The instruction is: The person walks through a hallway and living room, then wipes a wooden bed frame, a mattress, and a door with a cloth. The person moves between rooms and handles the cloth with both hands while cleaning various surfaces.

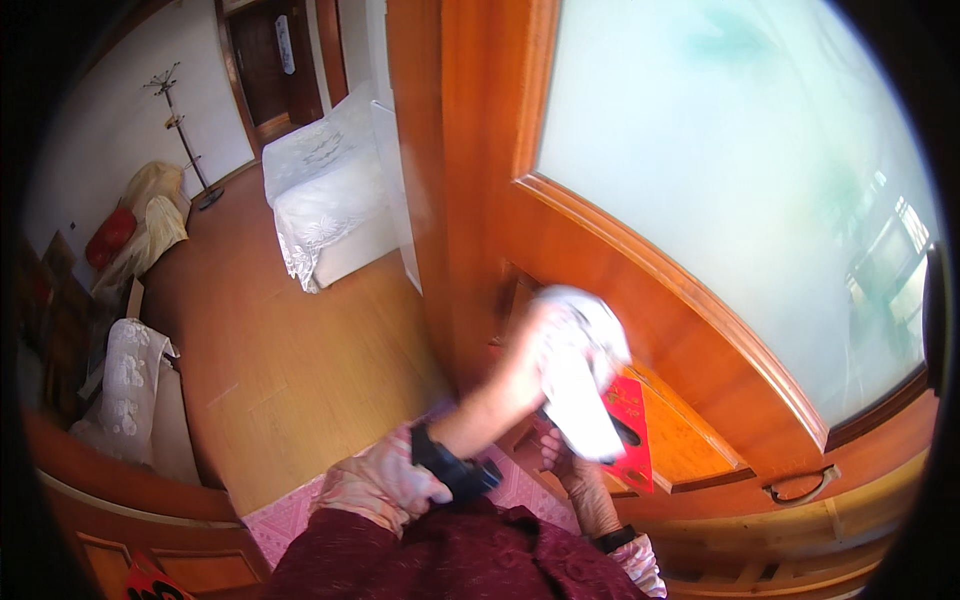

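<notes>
My left hand (529, 356) reaches forward, gripping a crumpled white cloth (592, 375) that hangs in front of the wooden door (487, 217). Both hand and cloth are blurred, and dark marks show on the cloth's upper part. Lower down, my right hand (577, 472) is raised with its fingers curled, just under the cloth's hanging end. The cloth hides part of that hand, so whether it holds anything is unclear. Behind the cloth, a red paper decoration (634, 465) with gold and black markings is on the door's lower panel.
Frosted glass (697, 187) fills the door's upper part; a curved handle (802, 487) sits near its edge. Another wooden door panel (172, 555) stands at lower left. Beyond the doorway are lace-covered furniture (322, 202), a coat stand (184, 135) and a wooden floor (315, 367).
</notes>
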{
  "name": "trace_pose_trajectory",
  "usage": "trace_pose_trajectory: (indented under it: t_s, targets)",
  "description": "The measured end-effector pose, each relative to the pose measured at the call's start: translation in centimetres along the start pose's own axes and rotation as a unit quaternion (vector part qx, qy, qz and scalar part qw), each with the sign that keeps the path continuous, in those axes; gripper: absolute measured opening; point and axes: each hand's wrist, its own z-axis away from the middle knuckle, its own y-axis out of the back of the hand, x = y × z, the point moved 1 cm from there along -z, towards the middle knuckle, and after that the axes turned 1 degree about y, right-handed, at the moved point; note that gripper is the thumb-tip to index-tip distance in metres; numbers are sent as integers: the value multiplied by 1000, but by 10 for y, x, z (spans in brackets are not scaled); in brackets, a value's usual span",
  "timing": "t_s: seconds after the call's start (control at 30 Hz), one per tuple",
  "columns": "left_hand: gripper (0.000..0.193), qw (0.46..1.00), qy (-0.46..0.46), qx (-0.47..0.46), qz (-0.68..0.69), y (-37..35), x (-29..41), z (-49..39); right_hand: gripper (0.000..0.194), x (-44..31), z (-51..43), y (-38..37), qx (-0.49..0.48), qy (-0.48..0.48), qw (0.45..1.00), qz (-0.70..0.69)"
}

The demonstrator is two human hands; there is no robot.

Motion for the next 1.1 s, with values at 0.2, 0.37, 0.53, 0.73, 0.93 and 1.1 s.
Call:
trace_pose_trajectory:
  t_s: [0.2, 0.37, 0.53, 0.73, 0.93, 1.1]
  targets:
    - [37, 910, -411, -10, -46, 0, 161, -43, 24, 7, -5, -41, 25, -23, 998, 49]
    - [32, 740, -438, 36, -509, 52, 142, -79, 20, 11, -15, -71, 8, -27, 998, 53]
    - [23, 641, -104, 225, -727, 225, 43, -52, 18, 19, -41, -95, -5, -44, 998, 42]
    - [15, 837, 134, 260, -463, 304, 35, -12, 21, 39, -67, -106, 32, -54, 997, 33]
    - [17, 984, -41, 35, -169, 210, 88, -61, 36, 59, -74, -133, 75, -64, 993, 61]
    - [29, 957, 208, 30, -198, 213, 70, -13, 60, 54, -69, -158, 85, -56, 995, 16]
